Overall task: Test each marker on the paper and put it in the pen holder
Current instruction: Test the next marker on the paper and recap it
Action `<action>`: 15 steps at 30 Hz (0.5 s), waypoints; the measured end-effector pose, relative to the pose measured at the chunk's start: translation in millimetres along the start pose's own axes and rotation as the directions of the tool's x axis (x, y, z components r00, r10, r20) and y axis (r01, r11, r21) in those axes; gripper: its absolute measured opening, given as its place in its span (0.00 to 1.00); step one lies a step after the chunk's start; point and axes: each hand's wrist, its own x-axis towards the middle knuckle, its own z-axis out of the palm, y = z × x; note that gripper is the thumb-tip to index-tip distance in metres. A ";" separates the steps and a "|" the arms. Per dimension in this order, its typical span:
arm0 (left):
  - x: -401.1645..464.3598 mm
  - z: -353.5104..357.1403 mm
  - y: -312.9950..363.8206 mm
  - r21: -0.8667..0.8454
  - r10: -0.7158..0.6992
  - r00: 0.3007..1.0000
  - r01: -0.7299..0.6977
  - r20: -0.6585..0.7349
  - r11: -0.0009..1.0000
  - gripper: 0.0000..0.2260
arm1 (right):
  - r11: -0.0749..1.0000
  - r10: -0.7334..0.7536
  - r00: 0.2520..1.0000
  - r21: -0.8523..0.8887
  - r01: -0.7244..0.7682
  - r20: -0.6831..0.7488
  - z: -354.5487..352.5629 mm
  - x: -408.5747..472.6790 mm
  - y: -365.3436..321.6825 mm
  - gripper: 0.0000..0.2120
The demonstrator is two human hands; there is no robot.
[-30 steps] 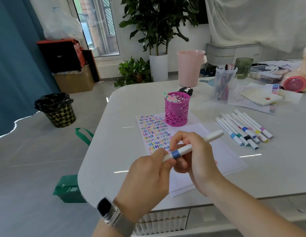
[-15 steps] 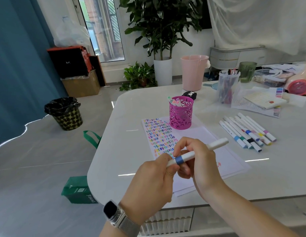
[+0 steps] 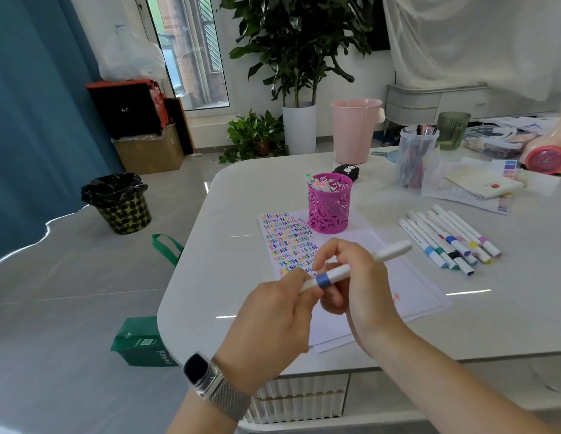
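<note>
Midway: both hands hold a blue-banded marker (image 3: 351, 270) above the paper (image 3: 410, 286), left hand (image 3: 272, 317) pinching its cap end, right hand (image 3: 357, 286) curled round the barrel; some markers stand in the pen holder (image 3: 329, 208), several untested markers (image 3: 448, 239) lie on the table (image 3: 507, 308).

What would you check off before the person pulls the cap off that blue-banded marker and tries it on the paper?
1. Marker held firmly: ok. The right hand grips the barrel of the blue-banded marker.
2. Cap end gripped: ok. The left hand pinches it just below the blue band.
3. Cap on or off: cannot tell; the left hand covers that end.
4. Blank space on the paper: ok, the near right part is mostly bare.
5. Room in the pink pen holder: ok, only a few markers stand in it.
6. Untested markers out of the way: ok, lying to the right of the paper.
</note>
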 end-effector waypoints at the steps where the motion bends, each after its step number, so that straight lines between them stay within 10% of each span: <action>1: 1.3 -1.4 1.0 0.008 0.015 0.999 -0.015 -0.040 1.000 0.14 | 1.000 -0.004 1.000 -0.007 0.004 0.016 -0.3 4.2 -3.1 0.13; 4: 4.6 -5.4 5.8 -0.028 0.016 0.987 -0.021 -0.162 0.999 0.17 | 0.993 0.007 0.997 -0.118 0.001 0.074 -4.8 16.9 -17.1 0.04; 8: 9.4 -8.8 1.0 -0.048 -0.100 0.948 0.090 -0.302 0.995 0.23 | 0.933 -0.161 0.987 -0.322 0.159 0.019 -24.9 22.6 -14.7 0.29; 12: 9.2 -8.0 0.4 -0.100 -0.214 0.930 0.193 -0.299 0.976 0.24 | 0.011 -0.515 0.708 -0.822 0.570 0.484 -38.7 20.2 0.5 0.37; 15: 14.4 -5.7 3.6 -0.253 -0.318 0.929 0.267 -0.187 0.930 0.18 | -0.075 -0.455 0.665 -0.769 0.635 0.593 -31.2 25.0 9.3 0.29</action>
